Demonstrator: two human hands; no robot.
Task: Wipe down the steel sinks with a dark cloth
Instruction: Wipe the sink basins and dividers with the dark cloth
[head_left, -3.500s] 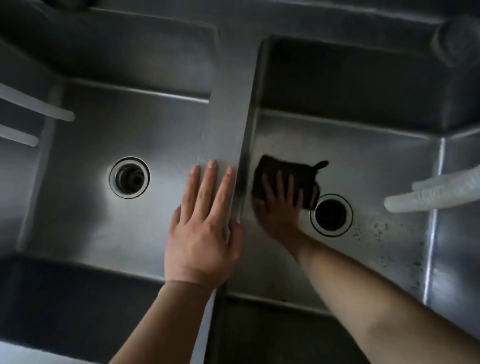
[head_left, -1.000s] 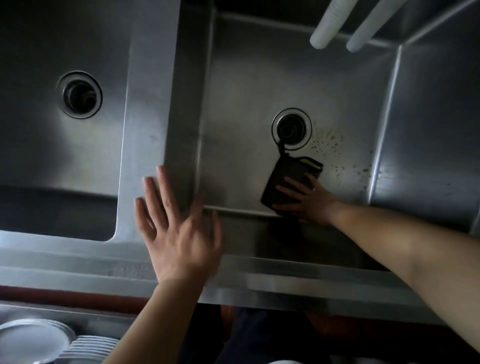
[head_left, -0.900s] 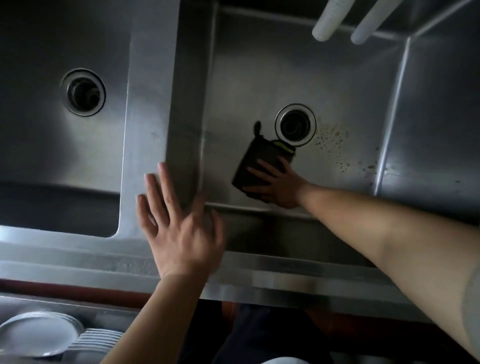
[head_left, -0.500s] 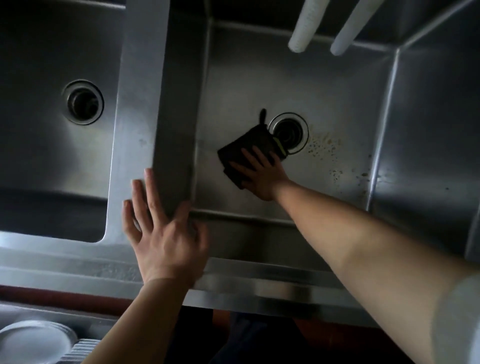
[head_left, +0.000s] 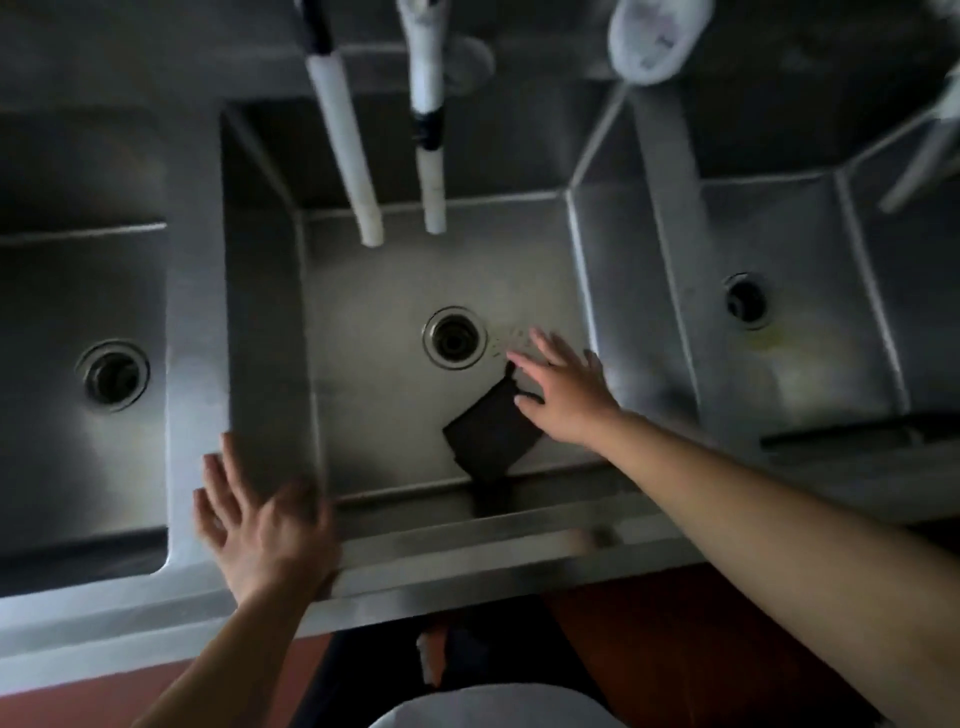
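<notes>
Three steel sink basins run side by side. The dark cloth (head_left: 491, 435) lies flat on the floor of the middle sink (head_left: 374, 395), near its front wall and just below-right of the drain (head_left: 454, 338). My right hand (head_left: 563, 387) hovers with fingers spread above the cloth's upper right corner; whether it touches the cloth is unclear. My left hand (head_left: 260, 525) rests open on the divider between the left sink (head_left: 57, 291) and the middle one, at the front rim. The right sink (head_left: 810, 353) has its own drain.
Two white faucet pipes (head_left: 358, 171) hang over the back of the middle sink. A white round object (head_left: 654, 36) sits at the top right. Brown specks lie on the floor right of the middle drain. The steel front ledge (head_left: 467, 561) runs below the basins.
My right hand has come off the cloth and spread its fingers; the cloth now lies nearer the front wall, right of the drain. The view has pulled back, showing a third sink.
</notes>
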